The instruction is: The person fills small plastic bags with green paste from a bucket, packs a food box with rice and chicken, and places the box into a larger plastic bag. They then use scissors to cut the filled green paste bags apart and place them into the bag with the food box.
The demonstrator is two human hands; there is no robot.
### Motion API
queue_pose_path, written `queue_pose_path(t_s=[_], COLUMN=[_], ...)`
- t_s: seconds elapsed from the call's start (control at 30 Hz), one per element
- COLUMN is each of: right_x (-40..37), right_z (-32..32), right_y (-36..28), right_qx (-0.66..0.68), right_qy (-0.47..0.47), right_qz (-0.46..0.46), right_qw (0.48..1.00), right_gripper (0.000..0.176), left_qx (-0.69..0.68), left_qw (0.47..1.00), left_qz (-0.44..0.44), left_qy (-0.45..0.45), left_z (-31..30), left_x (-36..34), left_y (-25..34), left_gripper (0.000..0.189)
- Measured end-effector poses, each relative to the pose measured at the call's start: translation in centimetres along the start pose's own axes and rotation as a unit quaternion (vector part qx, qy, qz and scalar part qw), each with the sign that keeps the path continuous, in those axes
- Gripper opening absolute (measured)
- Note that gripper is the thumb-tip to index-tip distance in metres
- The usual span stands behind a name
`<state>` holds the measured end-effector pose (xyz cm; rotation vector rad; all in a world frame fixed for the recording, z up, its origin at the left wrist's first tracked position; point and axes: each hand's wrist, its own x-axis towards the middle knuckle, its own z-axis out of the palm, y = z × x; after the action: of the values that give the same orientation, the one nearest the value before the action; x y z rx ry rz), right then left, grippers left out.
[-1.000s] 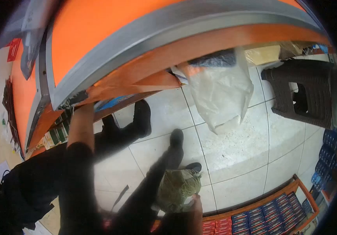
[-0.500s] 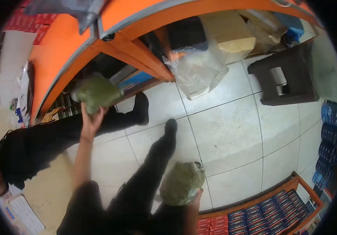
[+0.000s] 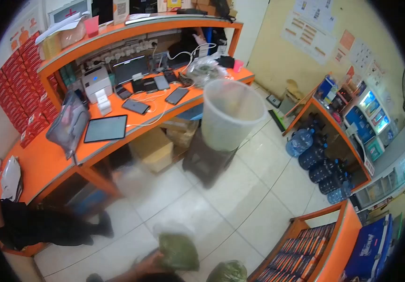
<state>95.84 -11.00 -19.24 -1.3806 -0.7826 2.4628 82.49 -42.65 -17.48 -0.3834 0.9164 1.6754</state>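
Note:
My left hand (image 3: pixel 150 264) comes in at the bottom edge, its fingers closed on a clear plastic bag of green material (image 3: pixel 179 251), held above the floor and slightly blurred. What exactly the green contents are I cannot make out. A second plastic bag of the same green stuff (image 3: pixel 228 271) shows at the bottom edge, right of the first; my right hand is out of view below it. Ahead, a tall translucent bucket (image 3: pixel 230 122) stands on a dark brown stool (image 3: pixel 205 164).
An orange counter (image 3: pixel 78 152) carries a tablet (image 3: pixel 106 128), several phones and a small printer (image 3: pixel 96 84). Another person in dark clothes (image 3: pixel 28 225) is at the left. Water jugs (image 3: pixel 300 142) line the right, beside a low rack of small boxes (image 3: pixel 301 249).
My view has lifted and turned toward the counter, bringing the bucket into sight. Both green bags now appear lower in view, the left one farther right. My right hand has left the view.

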Motion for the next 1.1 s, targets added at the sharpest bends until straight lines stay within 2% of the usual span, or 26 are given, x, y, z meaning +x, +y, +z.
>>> queue_pose_path(t_s=[0.03,0.1,0.17,0.2,0.27,0.3,0.33,0.37,0.4,0.43,0.5,0.53,0.57,0.63,0.7,0.73,0.8,0.83,0.9,0.93,0.97,1.0,1.07,1.1], right_x=[0.7,2.5,4.5,5.4,6.6,6.9,7.1,7.3,7.7,8.1,9.9,11.2,12.8,16.1,19.3,21.1,24.3,25.9,29.7,31.7,33.6,35.9,40.6,43.1], right_z=[0.2,0.7,1.2,1.3,1.2,1.0,0.8,0.5,0.4,0.3,0.2,0.0,-0.3,-1.3,-2.6,-3.1,-3.5,-3.2,-1.7,-0.6,0.4,2.0,6.0,8.4], right_y=[-2.5,-7.1,-11.7,-13.9,-18.2,-20.3,-22.3,-24.4,-26.5,-28.5,-32.8,-35.0,-37.2,-41.5,-45.7,-48.0,-53.1,-55.6,-60.4,-62.6,-64.3,-66.1,-68.6,-69.5], right_qx=[0.002,0.012,0.023,0.030,0.038,0.041,0.047,0.049,0.056,0.063,0.075,0.082,0.085,0.091,0.091,0.085,0.071,0.064,0.044,0.033,0.020,0.008,-0.017,-0.023], right_qy=[0.002,0.005,0.009,0.011,0.019,0.021,0.024,0.029,0.031,0.036,0.040,0.041,0.042,0.044,0.048,0.048,0.037,0.031,0.007,-0.010,-0.021,-0.042,-0.078,-0.100], right_qz=[-0.017,-0.040,-0.060,-0.068,-0.085,-0.095,-0.104,-0.115,-0.124,-0.131,-0.146,-0.151,-0.155,-0.158,-0.161,-0.162,-0.162,-0.159,-0.149,-0.144,-0.134,-0.126,-0.101,-0.089], right_qw=[1.000,0.999,0.998,0.997,0.996,0.994,0.993,0.992,0.990,0.989,0.986,0.984,0.983,0.982,0.982,0.982,0.984,0.985,0.988,0.989,0.991,0.991,0.992,0.991], right_gripper=[0.063,0.063,0.063,0.062,0.062,0.062,0.062,0.062,0.062,0.062,0.062,0.062,0.061,0.061,0.061,0.061,0.061,0.061,0.061,0.061,0.060,0.060,0.060,0.060], left_qx=[-0.089,0.024,0.081,0.160,0.323,0.367,0.442,0.436,0.491,0.494,0.360,0.369,0.321,0.265,0.307,0.298,0.471,0.468,0.428,0.393,0.382,0.380,0.313,0.300], left_qw=[0.994,0.987,0.965,0.959,0.879,0.838,0.793,0.794,0.749,0.747,0.832,0.829,0.890,0.939,0.920,0.925,0.847,0.854,0.873,0.894,0.897,0.890,0.878,0.878], left_qz=[-0.062,-0.157,-0.239,-0.166,-0.126,-0.098,-0.106,-0.101,-0.131,-0.138,-0.098,-0.094,-0.068,-0.034,0.091,0.090,0.102,0.104,0.221,0.215,0.221,0.246,0.346,0.352], left_qy=[0.004,-0.038,-0.068,-0.165,-0.327,-0.391,-0.406,-0.411,-0.425,-0.422,-0.411,-0.410,-0.316,-0.215,-0.227,-0.216,-0.225,-0.203,-0.079,-0.025,-0.012,0.058,0.110,0.123], left_z=[1.5,1.9,2.5,5.6,13.6,16.5,21.7,26.9,29.8,31.4,34.5,38.0,42.5,48.4,52.2,54.3,58.6,59.3,61.1,62.1,62.0,61.4,64.1,64.5], left_x=[1.6,7.7,14.2,16.1,20.0,22.1,22.2,21.3,23.0,25.1,30.1,30.7,30.2,34.2,38.4,39.5,40.7,41.7,44.0,44.3,45.7,47.4,47.4,48.6], left_y=[0.4,0.5,1.9,3.6,8.6,10.6,14.1,17.1,18.5,18.4,18.5,19.2,19.6,20.9,22.5,24.2,28.6,28.9,29.9,31.0,32.1,32.7,36.6,37.8], left_gripper=[0.057,0.060,0.053,0.049,0.039,0.052,0.050,0.051,0.055,0.055,0.059,0.059,0.061,0.062,0.066,0.066,0.060,0.060,0.045,0.037,0.037,0.033,0.023,0.023])
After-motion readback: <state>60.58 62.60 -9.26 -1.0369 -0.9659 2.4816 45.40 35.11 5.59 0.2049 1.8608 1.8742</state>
